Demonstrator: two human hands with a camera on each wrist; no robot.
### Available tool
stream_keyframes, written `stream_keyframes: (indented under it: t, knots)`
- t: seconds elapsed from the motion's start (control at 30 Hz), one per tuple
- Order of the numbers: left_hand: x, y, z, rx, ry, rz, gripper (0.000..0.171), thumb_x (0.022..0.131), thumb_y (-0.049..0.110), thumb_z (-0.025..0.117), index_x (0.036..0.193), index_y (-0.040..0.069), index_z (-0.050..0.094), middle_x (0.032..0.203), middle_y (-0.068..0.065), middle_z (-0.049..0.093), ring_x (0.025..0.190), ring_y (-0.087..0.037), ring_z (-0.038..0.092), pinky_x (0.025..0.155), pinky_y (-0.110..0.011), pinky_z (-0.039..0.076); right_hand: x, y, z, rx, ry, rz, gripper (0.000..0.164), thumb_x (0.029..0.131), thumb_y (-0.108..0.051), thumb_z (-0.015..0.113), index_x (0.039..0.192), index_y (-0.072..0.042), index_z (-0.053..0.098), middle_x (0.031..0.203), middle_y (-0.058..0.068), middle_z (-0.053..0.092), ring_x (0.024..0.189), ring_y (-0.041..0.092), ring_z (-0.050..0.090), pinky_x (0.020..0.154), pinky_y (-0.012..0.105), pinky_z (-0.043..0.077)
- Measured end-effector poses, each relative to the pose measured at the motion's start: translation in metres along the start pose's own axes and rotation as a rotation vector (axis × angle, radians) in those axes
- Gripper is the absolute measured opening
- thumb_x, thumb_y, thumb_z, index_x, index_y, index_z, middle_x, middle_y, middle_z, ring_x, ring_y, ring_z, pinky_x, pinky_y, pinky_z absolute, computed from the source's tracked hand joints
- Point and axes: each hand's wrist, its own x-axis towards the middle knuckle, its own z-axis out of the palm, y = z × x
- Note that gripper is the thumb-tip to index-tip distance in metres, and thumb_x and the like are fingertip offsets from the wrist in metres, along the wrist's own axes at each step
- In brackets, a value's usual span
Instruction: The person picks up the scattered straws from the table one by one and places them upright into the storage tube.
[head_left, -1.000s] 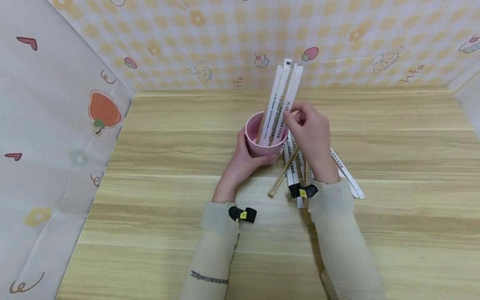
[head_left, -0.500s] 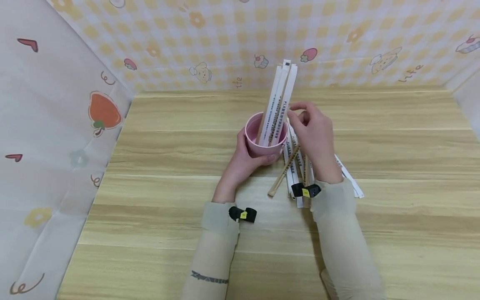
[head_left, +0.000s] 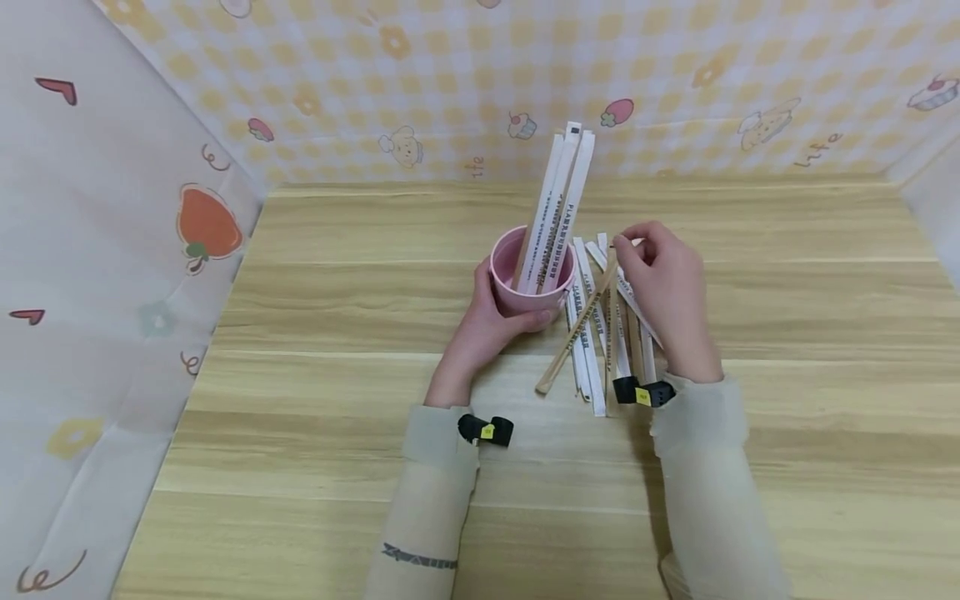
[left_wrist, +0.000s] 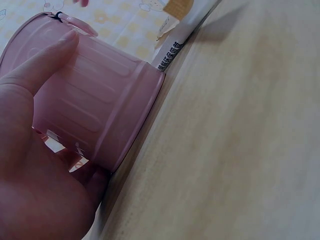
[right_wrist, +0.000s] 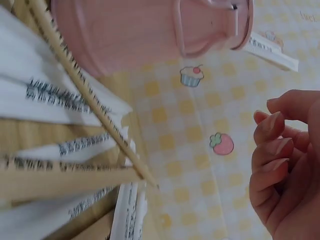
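My left hand [head_left: 483,325] grips a small pink bucket [head_left: 517,301], its thumb lying across the side in the left wrist view. Several paper-wrapped straws [head_left: 562,196] lean upright inside it. To the bucket's right, white wrapped straws [head_left: 587,346] and brown wrapped straws [head_left: 564,354] lie crossed in a loose pile on the table. Just over the pile's far end is my right hand [head_left: 667,287]. In the right wrist view its fingers [right_wrist: 270,150] are loosely bent, with nothing between them, apart from the nearby brown straw [right_wrist: 82,85].
The wooden tabletop [head_left: 315,400] spreads around the bucket and pile. A yellow checked cloth [head_left: 337,75] with cartoon prints stands behind it. A white patterned sheet [head_left: 97,275] borders the left side.
My right hand has let go of a white straw standing in the bucket and moved right and nearer me, over the pile. The left hand and bucket stay put.
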Motion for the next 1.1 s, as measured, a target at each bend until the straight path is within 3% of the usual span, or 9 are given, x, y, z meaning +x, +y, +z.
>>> stream_keyframes:
  t: [0.3,0.47,0.63,0.93,1.1]
  knots:
    - [0.001,-0.001,0.0,0.004,0.009,0.012,0.104,0.063,0.022,0.081,0.139,0.029,0.01,0.139,0.005,0.026,0.125,-0.011,0.027,0.102,-0.037,0.024,-0.003,0.015,-0.001,-0.114,-0.152,0.051,0.038,0.089,-0.043,0.046,0.091,-0.009,0.063,0.065,0.006,0.056,0.053,0.021,0.046,0.048,0.032,0.035]
    - [0.001,0.0,0.0,0.011,0.008,0.001,0.103,0.064,0.021,0.081,0.139,0.029,0.011,0.138,0.006,0.026,0.125,-0.011,0.028,0.101,-0.038,0.025,-0.003,0.022,0.005,-0.164,-0.325,0.104,0.046,0.088,-0.05,0.042,0.088,-0.01,0.063,0.069,0.007,0.059,0.056,0.022,0.047,0.048,0.032,0.037]
    - [0.001,0.0,0.001,0.008,0.004,-0.007,0.102,0.065,0.019,0.08,0.139,0.029,0.011,0.138,0.006,0.027,0.124,-0.011,0.028,0.101,-0.038,0.025,-0.003,0.024,0.011,-0.206,-0.453,0.16,0.048,0.09,-0.048,0.041,0.073,-0.008,0.06,0.06,0.007,0.056,0.049,0.021,0.045,0.042,0.031,0.036]
    - [0.001,0.0,0.0,0.026,0.008,-0.011,0.105,0.063,0.025,0.082,0.139,0.03,0.01,0.139,0.006,0.026,0.125,-0.011,0.027,0.101,-0.038,0.025,-0.006,0.024,0.022,-0.287,-0.484,0.159,0.05,0.09,-0.041,0.042,0.056,-0.008,0.054,0.046,0.004,0.05,0.042,0.021,0.045,0.045,0.033,0.034]
    - [0.001,0.0,0.001,0.028,0.007,-0.005,0.102,0.065,0.021,0.08,0.139,0.027,0.011,0.139,0.005,0.026,0.125,-0.011,0.027,0.102,-0.037,0.024,-0.009,0.024,0.026,-0.285,-0.493,0.158,0.046,0.089,-0.039,0.047,0.057,-0.008,0.057,0.045,0.004,0.051,0.041,0.02,0.048,0.046,0.033,0.035]
